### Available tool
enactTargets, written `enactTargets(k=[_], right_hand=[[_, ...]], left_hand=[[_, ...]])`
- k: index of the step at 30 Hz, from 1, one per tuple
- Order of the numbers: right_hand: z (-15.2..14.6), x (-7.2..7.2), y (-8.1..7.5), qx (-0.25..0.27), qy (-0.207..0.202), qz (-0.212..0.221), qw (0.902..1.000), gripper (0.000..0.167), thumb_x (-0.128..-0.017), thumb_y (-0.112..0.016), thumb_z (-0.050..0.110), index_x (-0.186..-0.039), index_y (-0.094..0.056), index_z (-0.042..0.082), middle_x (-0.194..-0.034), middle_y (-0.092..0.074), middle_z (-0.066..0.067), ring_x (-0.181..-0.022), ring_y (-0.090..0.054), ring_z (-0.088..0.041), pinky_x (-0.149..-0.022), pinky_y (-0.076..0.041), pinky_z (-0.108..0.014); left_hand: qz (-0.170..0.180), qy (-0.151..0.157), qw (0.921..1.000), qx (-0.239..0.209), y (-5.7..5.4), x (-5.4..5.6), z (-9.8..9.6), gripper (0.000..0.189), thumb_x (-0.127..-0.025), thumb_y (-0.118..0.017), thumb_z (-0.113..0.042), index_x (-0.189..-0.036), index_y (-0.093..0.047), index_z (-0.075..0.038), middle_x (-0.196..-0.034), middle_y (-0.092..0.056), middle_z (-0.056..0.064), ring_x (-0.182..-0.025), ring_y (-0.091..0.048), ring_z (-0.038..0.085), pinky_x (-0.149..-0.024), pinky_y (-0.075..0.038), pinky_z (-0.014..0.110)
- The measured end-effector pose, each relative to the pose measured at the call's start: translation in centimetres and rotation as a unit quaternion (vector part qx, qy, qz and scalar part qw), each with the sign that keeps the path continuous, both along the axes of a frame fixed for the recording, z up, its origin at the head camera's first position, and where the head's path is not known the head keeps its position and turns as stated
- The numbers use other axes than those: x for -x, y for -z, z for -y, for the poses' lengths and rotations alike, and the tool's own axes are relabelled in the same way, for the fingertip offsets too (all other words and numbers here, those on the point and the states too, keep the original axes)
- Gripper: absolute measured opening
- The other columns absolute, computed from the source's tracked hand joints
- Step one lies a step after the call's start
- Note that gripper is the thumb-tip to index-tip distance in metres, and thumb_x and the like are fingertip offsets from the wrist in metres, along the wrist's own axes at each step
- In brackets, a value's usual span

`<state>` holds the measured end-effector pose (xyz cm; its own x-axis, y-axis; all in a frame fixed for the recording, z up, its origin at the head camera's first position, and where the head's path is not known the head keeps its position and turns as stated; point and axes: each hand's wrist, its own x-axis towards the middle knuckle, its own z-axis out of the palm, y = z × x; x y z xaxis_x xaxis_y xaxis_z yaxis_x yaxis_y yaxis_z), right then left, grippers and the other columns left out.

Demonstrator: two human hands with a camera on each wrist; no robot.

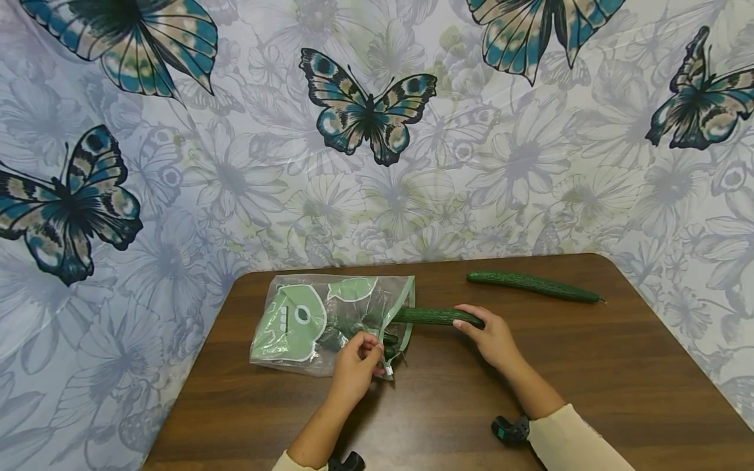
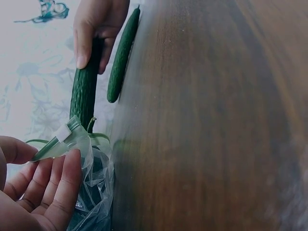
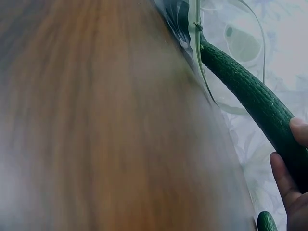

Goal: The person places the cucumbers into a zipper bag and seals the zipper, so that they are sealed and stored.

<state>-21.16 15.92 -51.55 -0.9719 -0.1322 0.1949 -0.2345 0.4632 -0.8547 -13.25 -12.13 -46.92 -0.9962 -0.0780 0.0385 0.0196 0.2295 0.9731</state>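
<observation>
A clear zip bag (image 1: pixel 365 297) with green printed shapes lies flat at the left of the table. My left hand (image 1: pixel 355 367) pinches the near side of its green-edged mouth, close to the white slider (image 2: pixel 63 133). In my right hand (image 1: pixel 491 337) is a cucumber (image 1: pixel 432 316), gripped by its right end between thumb and fingers. The cucumber's other end reaches into the mouth of the bag. Inside, by the near edge of the opening, another dark green cucumber (image 1: pixel 390 341) shows, with its stem poking out. The rest of it is partly hidden by plastic and my left hand.
One more cucumber (image 1: pixel 533 286) lies toward the back right of the brown wooden table (image 1: pixel 589 366). Behind the table hangs a butterfly-printed cloth (image 1: pixel 377 196). Black wrist devices (image 1: pixel 511 430) are worn on both forearms.
</observation>
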Motion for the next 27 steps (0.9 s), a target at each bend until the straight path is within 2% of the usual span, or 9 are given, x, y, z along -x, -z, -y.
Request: enactTargets(k=[6,13,18,21,27], right_hand=[[1.3,0.4,0.1,0.007,0.002,0.004,1.0,0.045,-0.092,-0.074,0.035,-0.13,-0.068,0.013,-0.134,-0.066,-0.014,-0.13,-0.057,-0.036,-0.113,-0.048,-0.059],[2.7,0.6,-0.1,0.023,-0.002,0.013,0.9996,0.046,-0.092,-0.074,0.034,-0.131,-0.067,0.012,-0.137,-0.064,-0.014,-0.133,-0.055,-0.037,-0.115,-0.045,-0.059],[3.8,0.6,-0.2,0.03,-0.002,0.023,0.9993,0.046,-0.093,-0.073,0.034,-0.132,-0.066,0.012,-0.139,-0.062,-0.014,-0.136,-0.052,-0.036,-0.117,-0.044,-0.059],[4.5,0.6,-0.3,0.038,-0.001,0.032,0.9988,0.045,-0.093,-0.073,0.032,-0.132,-0.066,0.012,-0.141,-0.062,-0.013,-0.138,-0.051,-0.035,-0.118,-0.043,-0.058],[5.9,0.8,0.0,0.052,-0.001,0.033,0.9981,0.043,-0.093,-0.072,0.03,-0.132,-0.066,0.012,-0.141,-0.062,-0.011,-0.138,-0.052,-0.033,-0.116,-0.047,-0.056]], left_hand=[[-0.002,-0.001,1.0,0.002,-0.3,-0.1,-0.1,0.006,-0.094,-0.062,0.003,-0.097,-0.061,0.008,-0.089,-0.063,0.023,-0.075,-0.066,0.03,-0.064,-0.067,0.049],[0.003,-0.008,0.9998,0.018,2.5,1.1,0.3,0.006,-0.095,-0.063,0.0,-0.098,-0.062,0.004,-0.091,-0.064,0.021,-0.072,-0.066,0.027,-0.061,-0.068,0.044],[0.002,-0.006,0.9999,0.016,3.2,1.4,0.5,0.006,-0.095,-0.064,-0.002,-0.098,-0.062,0.003,-0.091,-0.065,0.019,-0.072,-0.066,0.024,-0.06,-0.068,0.041],[0.006,-0.008,0.9998,0.015,2.8,1.3,0.4,0.006,-0.095,-0.064,-0.002,-0.098,-0.062,0.003,-0.091,-0.064,0.02,-0.073,-0.066,0.025,-0.062,-0.068,0.042],[0.003,-0.002,1.0,0.006,0.4,0.2,0.0,0.007,-0.094,-0.062,0.003,-0.098,-0.061,0.008,-0.09,-0.063,0.023,-0.073,-0.066,0.029,-0.064,-0.067,0.048]])
